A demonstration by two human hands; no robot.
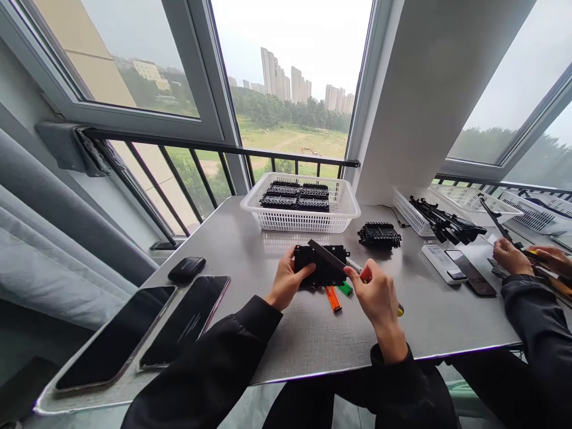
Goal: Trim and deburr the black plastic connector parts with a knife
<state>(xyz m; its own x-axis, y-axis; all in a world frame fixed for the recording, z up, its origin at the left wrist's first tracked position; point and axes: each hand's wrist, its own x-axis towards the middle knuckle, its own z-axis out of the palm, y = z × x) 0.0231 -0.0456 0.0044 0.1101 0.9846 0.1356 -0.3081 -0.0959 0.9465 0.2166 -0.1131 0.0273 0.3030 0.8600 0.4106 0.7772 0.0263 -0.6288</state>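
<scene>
My left hand (288, 279) grips a flat black plastic part (320, 275) by its left side, thumb across its face. In my right hand (373, 295) is a flat file (328, 256), its dark blade lying across the part's upper right. The file's handle (400, 310) shows a yellow and black end below my fist. Whether the blade presses on the part or hovers just over it, I cannot tell. Under the part, an orange piece (333, 299) and a green piece (345, 289) rest on the table, partly covered.
A white basket (304, 221) with black parts stands at the back. Right of it sits a stack of black parts (379, 235). Two tablet-like devices (118, 336) and a black case (186, 269) lie left. A co-worker's hands (512, 259) work at the right, near phones (471, 273) and another basket (409, 211).
</scene>
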